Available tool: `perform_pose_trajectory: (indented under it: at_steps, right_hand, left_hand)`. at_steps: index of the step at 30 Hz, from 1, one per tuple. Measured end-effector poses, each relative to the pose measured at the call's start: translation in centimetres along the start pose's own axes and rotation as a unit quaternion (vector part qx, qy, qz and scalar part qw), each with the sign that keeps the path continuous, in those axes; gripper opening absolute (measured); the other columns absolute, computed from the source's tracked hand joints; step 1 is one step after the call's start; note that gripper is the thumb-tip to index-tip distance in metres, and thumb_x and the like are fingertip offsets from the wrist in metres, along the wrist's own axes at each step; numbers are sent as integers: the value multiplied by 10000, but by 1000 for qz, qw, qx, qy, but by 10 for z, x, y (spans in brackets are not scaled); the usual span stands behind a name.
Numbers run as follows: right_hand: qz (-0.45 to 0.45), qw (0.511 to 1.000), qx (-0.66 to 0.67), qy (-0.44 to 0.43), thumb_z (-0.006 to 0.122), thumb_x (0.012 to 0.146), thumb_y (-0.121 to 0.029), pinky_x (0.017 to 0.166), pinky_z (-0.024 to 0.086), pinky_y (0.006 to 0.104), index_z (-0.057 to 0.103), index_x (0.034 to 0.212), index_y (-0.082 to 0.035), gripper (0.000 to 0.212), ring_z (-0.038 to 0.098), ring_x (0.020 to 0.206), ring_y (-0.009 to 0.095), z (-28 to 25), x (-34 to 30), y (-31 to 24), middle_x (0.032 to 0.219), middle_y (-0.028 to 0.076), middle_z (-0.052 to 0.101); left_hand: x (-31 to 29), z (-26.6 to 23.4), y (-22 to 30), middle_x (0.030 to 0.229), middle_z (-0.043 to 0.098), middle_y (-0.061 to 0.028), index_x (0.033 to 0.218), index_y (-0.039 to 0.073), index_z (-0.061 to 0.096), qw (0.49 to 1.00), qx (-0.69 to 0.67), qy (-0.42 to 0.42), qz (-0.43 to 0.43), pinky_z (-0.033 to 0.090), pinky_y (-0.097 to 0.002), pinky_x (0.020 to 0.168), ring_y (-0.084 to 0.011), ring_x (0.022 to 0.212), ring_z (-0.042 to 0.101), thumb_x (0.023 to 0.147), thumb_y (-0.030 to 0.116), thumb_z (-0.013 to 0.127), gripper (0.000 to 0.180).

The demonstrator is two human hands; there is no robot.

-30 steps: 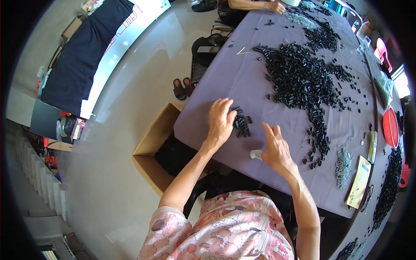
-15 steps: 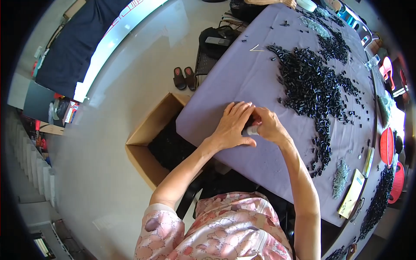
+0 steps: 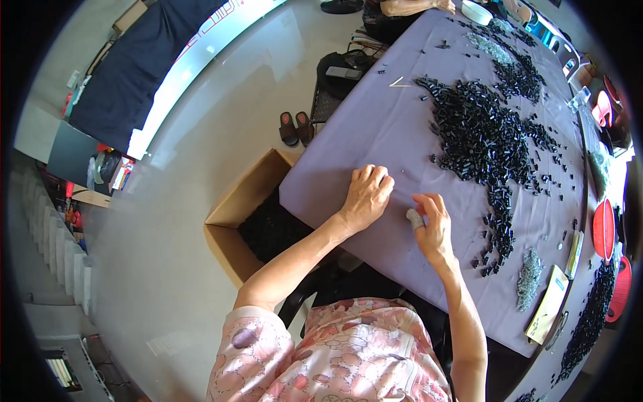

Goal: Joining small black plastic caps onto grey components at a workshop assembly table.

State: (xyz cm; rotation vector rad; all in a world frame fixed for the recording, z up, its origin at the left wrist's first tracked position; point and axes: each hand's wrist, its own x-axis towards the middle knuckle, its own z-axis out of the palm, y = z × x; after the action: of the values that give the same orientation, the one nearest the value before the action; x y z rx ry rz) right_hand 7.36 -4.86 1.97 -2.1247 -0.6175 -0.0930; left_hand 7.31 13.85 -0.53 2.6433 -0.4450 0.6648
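My left hand (image 3: 368, 197) is closed, knuckles up, on the purple tablecloth (image 3: 348, 144) near the table's left edge. Its fingertips are curled under, so anything inside them is hidden. A little to the right, my right hand (image 3: 435, 228) is above the cloth, its thumb apart from the bent fingers, and I see nothing between them. A whitish wrap (image 3: 414, 218) covers that thumb. Beyond and right of my hands spreads a big heap of small black tube-like pieces (image 3: 475, 127), with a strand of them trailing toward me.
A cardboard box (image 3: 224, 244) with black contents stands left of the table. Clear small pieces (image 3: 529, 278) and a yellowish box (image 3: 548, 305) lie at right, near red baskets (image 3: 603, 229). Slippers (image 3: 296, 128) rest on the floor. Another person's arm (image 3: 408, 7) reaches onto the far end.
My hands have come apart: the right has drawn back to the right and opened, while the left has curled its fingers. The whole view has shifted slightly.
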Motion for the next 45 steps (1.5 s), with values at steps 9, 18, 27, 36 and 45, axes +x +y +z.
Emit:
perform_pose_trajectory:
  at_steps: [9,18,27,36,45]
  right_hand:
    - [-13,1000,-11,22,486,620,130,763,482,390,576,1027,8,434,561,884,358,-10,-42,-4,1027,165,539]
    - [20,999,11,45,592,709,67,781,492,389,600,992,-13,294,570,922,358,-18,-61,0,1025,154,556]
    - [-21,997,-29,62,574,619,94,774,505,380,589,1024,-23,422,568,908,327,-56,-95,-2,997,133,566]
    - [146,944,-147,257,574,682,46,704,487,388,619,880,-75,236,571,828,311,-142,-171,36,841,98,582]
    - [269,869,-346,232,618,692,-9,643,504,383,585,919,-57,234,604,778,289,-170,-167,61,885,106,556]
  left_hand:
    - [-43,-38,-59,913,495,-84,868,86,527,968,203,66,-133,376,-432,690,-251,839,482,775,107,641,149]
    - [-97,-82,-126,929,605,-142,837,23,610,946,223,52,-230,451,-438,771,-340,886,570,859,110,545,111]
    - [-76,-109,-92,1064,594,-72,932,71,627,942,245,97,-208,421,-445,814,-299,989,529,886,151,557,116]
    - [5,-22,85,937,624,-98,877,18,638,996,-78,27,22,454,-375,798,-277,908,552,797,5,629,81]
    - [20,35,173,838,621,-97,866,27,635,966,-239,-68,73,472,-367,704,-282,784,570,776,-3,642,95]
